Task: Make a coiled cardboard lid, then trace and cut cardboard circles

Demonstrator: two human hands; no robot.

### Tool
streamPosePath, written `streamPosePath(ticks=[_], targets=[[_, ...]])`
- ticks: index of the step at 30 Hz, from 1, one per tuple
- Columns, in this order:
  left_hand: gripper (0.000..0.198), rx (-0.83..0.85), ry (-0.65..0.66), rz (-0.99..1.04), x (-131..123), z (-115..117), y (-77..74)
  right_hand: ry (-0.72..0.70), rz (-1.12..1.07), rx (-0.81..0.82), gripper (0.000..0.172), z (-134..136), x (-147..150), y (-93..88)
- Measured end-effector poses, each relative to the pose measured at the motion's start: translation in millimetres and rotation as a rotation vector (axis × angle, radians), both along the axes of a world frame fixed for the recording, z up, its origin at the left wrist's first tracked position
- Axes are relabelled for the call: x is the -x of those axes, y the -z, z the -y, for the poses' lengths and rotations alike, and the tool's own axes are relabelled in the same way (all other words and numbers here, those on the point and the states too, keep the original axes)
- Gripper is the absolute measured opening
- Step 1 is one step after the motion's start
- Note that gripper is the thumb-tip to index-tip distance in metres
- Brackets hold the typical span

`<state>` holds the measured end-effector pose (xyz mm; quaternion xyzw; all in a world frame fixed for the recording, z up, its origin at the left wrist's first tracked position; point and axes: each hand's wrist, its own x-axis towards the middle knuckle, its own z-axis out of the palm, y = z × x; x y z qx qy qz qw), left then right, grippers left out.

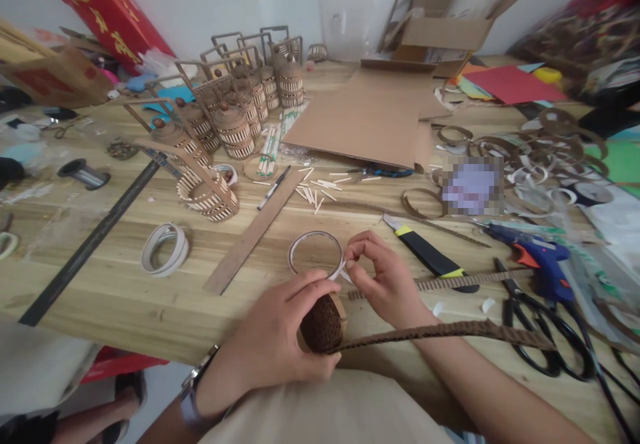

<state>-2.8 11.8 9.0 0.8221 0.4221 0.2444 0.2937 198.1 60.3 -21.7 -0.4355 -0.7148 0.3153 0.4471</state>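
Observation:
My left hand (273, 334) is closed around a tightly wound coil of brown corrugated cardboard (319, 324) near the table's front edge. From the coil a loose corrugated strip (450, 331) runs off to the right, over my right forearm. Just beyond the coil is a thin roll of tape (291, 257), its far rim plainly visible. My right hand (385, 281) pinches a small white piece of tape (345, 272) at the roll's right side, thumb against forefinger. The left fingertips reach the near side of that roll; whether they press on it I cannot tell.
To the right lie a yellow-black utility knife (427, 247), scissors (545, 337) and a blue glue gun (543, 251). Left are tape rolls (165, 249), a cardboard strip (255, 237) and a small basket (207, 194). Lidded baskets (233, 131) and flat cardboard (370, 114) stand farther back.

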Motion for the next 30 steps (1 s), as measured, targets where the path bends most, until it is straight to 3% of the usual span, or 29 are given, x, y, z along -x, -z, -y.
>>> streamPosePath(ticks=[6, 11, 13, 16, 18, 23, 26, 30], targets=[[0.063, -0.057, -0.016, 0.028, -1, 2, -5.0, 0.031, -0.136, 0.061, 0.011, -1, 6, -5.2], [0.069, -0.049, -0.038, 0.020, 3, 7, -3.4, 0.324, -0.362, 0.259, 0.009, -20, -15, 6.2], [0.065, 0.003, -0.070, -0.040, 4, 4, 1.6, 0.352, -0.431, 0.270, 0.011, -25, -25, 7.5], [0.058, 0.090, -0.117, -0.092, 4, -2, 9.6, 0.248, -0.568, 0.266, 0.010, -20, -26, -0.4], [0.059, 0.106, -0.147, -0.074, 5, -4, 12.1, 0.152, -0.663, 0.353, 0.013, -9, -18, -9.1], [0.063, 0.036, -0.107, 0.004, 2, -5, 9.0, -0.113, -0.861, 0.912, 0.027, 16, 7, -19.0], [0.063, -0.025, -0.058, 0.080, 1, -4, 8.8, -0.158, -0.958, 1.110, 0.030, 23, 14, -16.0], [0.051, -0.086, -0.022, 0.158, 1, -4, 12.1, -0.168, -1.060, 1.158, 0.029, 30, 16, -15.5]])
